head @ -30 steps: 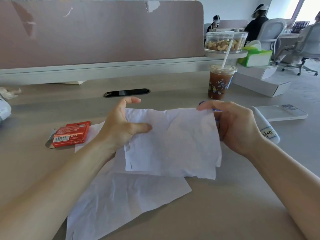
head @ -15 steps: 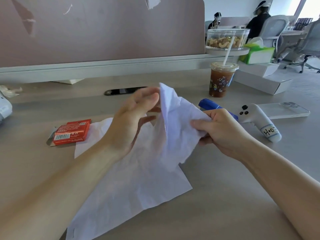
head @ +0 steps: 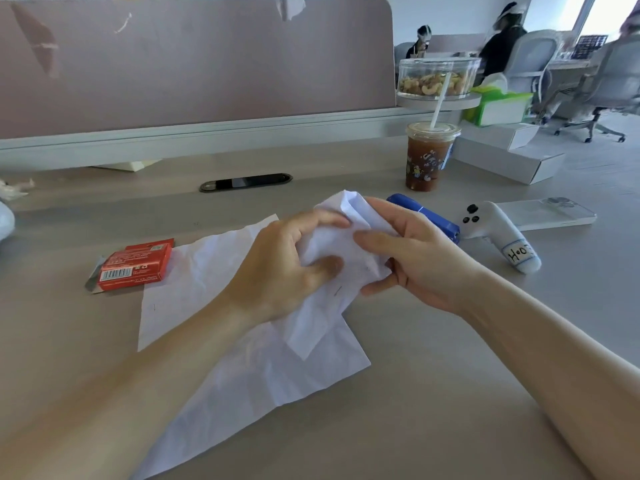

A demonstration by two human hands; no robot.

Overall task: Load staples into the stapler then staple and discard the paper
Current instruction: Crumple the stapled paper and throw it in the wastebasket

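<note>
Both hands are on the paper (head: 346, 207), held up just above the middle of the desk (head: 467, 393). The left grip (head: 277, 268) has fingers and thumb curled into it, and the right grip (head: 415, 261) pinches it from the other side. Most of the bunched sheet is hidden between them, with only a folded peak on top and a corner hanging below on show. A small dark mark near that lower corner could be a staple, but it's too tiny to call. Beneath lies a second sheet (head: 242, 382), flat and partly covered by the left forearm. The blue stapler (head: 427, 214) lies just behind the right grip, toward the far right of the desk, its near end blocked by the fingers. The red staple box (head: 135, 266) sits toward the left edge, just beside the flat sheet's corner. On the right there's a white controller (head: 498, 233) beside the stapler, a phone (head: 547, 214) lying flat, and an iced drink (head: 427, 157) with a straw. A white object (head: 5, 220) is cut off at the left edge. The surface is pale, a mauve divider panel (head: 194, 64) runs along the far edge, and office chairs (head: 616, 81) and seated people (head: 502, 46) are beyond, blurred.
</note>
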